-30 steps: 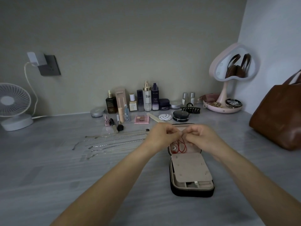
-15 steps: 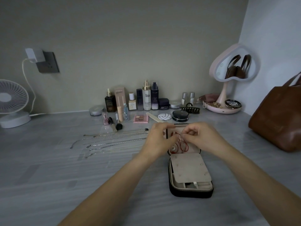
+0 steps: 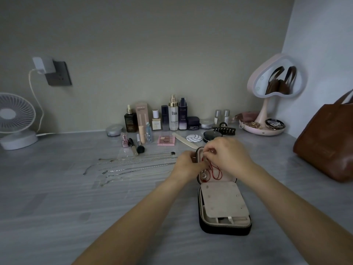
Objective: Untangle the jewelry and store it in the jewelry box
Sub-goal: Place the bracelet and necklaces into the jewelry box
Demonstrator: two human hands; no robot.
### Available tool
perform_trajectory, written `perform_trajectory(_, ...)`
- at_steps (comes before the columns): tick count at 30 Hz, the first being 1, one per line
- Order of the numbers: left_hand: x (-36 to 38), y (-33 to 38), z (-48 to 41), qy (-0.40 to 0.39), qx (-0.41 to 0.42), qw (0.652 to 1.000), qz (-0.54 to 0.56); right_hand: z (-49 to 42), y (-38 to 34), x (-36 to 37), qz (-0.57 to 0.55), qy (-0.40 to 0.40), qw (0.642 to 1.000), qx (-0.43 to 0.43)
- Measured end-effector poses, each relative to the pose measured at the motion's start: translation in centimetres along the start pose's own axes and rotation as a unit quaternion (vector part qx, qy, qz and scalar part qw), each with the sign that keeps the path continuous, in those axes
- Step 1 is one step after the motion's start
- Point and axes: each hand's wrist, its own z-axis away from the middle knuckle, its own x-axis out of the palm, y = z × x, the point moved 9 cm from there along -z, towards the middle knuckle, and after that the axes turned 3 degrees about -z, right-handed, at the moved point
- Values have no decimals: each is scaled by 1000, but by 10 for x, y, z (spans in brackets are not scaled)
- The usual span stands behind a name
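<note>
The jewelry box point(image 3: 225, 230) is a small black zip-around case with a pale beige lining. It lies open on the grey desk point(image 3: 76, 207), its lid half folded away from the person and a flat beige flap covering most of the near half. A thin red cord point(image 3: 215, 172) hangs in loose loops against the lid's lining, with a small round pendant point(image 3: 204, 175) low on its left side. Both hands meet over the lid's upper part. The left hand point(image 3: 188, 166) has its fingers curled in at the lid's left edge, pinching the cord's top end. The right hand point(image 3: 231, 157) has its fingers bent down from above and pinches the same end. The loops trail below both sets of fingers. Several silver chains point(image 3: 137, 165) lie straightened on the desk to the left, apart from the hands.
</note>
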Motion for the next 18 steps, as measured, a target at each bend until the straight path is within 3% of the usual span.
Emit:
perform_trajectory(6, -5, -2, -7, 53, -14, 998, -35, -2, -8, 2, 59, 16, 998, -15)
perform_trajectory(18, -7, 1, -4, 65, 17, 997, -40, 11, 25, -1, 27, 44, 991, 124)
